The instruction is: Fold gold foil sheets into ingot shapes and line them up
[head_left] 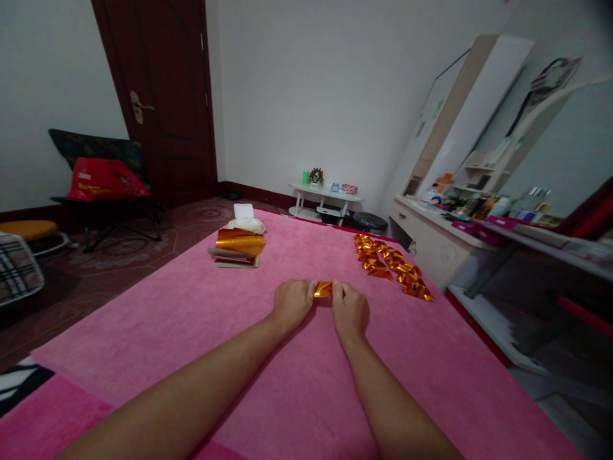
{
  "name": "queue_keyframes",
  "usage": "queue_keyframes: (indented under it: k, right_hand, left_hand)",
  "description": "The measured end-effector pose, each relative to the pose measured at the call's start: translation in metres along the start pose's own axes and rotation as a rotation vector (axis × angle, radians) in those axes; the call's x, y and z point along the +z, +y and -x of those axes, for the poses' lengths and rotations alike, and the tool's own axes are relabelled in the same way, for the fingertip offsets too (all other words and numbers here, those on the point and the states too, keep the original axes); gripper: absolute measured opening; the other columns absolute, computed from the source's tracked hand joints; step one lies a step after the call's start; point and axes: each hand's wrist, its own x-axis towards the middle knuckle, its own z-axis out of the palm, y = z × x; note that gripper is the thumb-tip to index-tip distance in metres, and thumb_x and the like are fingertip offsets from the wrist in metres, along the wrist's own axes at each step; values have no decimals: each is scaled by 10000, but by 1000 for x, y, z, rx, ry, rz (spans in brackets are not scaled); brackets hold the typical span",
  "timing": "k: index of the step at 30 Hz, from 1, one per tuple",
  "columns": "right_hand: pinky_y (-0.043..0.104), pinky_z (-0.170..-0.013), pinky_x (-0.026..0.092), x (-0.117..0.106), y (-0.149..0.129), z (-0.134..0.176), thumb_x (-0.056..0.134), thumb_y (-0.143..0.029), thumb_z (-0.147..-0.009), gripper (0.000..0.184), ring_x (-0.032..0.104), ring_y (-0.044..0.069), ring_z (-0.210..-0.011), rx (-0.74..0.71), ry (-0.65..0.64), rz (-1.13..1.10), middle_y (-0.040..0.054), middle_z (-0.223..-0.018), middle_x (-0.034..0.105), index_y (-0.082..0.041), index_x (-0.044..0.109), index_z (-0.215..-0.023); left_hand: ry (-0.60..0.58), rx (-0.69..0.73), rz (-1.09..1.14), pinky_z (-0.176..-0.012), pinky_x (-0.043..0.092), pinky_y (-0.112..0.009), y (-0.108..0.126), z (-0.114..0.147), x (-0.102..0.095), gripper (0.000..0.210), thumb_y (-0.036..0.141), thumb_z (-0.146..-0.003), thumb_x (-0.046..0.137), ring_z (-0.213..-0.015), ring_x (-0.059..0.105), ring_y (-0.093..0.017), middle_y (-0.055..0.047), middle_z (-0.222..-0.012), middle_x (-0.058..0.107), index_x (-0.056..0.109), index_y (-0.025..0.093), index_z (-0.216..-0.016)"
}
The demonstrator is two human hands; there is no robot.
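Note:
A small piece of shiny gold foil paper [324, 290] is stretched between my two hands, low over the pink cloth [215, 338]. My left hand [293, 304] is closed on its left end, and my right hand [350, 309] pinches the right end. The parts of the foil under my fingers are hidden. Ahead and to the left lies a stack of gold foil sheets [239, 246]. To the right, several folded gold foil pieces [393, 260] lie in rows on the cloth.
Behind the stack sits a white packet with a raised lid [244, 216]. A white dressing table [431, 236] crowded with bottles stands along the right. A low white shelf [325, 191] is by the far wall. At the left, a folding chair holds a red bag [108, 180].

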Motion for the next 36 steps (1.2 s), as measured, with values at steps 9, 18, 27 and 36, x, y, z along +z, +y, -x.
queue_keyframes:
  k: [9, 18, 27, 36]
  right_hand:
    - [217, -513, 291, 7, 7, -4, 344, -507, -906, 527, 477, 127, -533, -104, -76, -308, 6, -541, 561, -175, 648, -633]
    - [231, -538, 276, 0, 2, -2, 368, -445, -918, 454, 499, 129, -574, -33, -26, -135, 45, -635, 646, -187, 690, -728]
    - [220, -535, 273, -1, 2, 1, 338, -458, -929, 488, 483, 115, -556, -59, -41, -145, 19, -602, 607, -180, 664, -693]
    - [212, -508, 249, 5, 4, 1, 377, -356, -896, 386, 490, 120, -569, -88, -138, -101, 3, -611, 606, -186, 650, -682]
  left_hand:
    - [22, -1, -3, -678, 423, -305, -1, 0, -2, 556, 440, -952, 225, -802, 659, -232, -108, -867, 720, 725, 201, -909]
    - [-1, 41, 75, -734, 416, -309, -1, 1, 0, 572, 444, -957, 220, -815, 647, -229, -115, -861, 716, 728, 186, -911]
    - [-5, 7, 286, -588, 339, -237, -7, -3, 3, 621, 480, -958, 207, -687, 618, -165, -71, -768, 705, 715, 160, -800]
    - [77, -54, 425, -611, 352, -230, -18, -11, 4, 607, 485, -949, 191, -713, 600, -172, -67, -769, 686, 677, 148, -814]
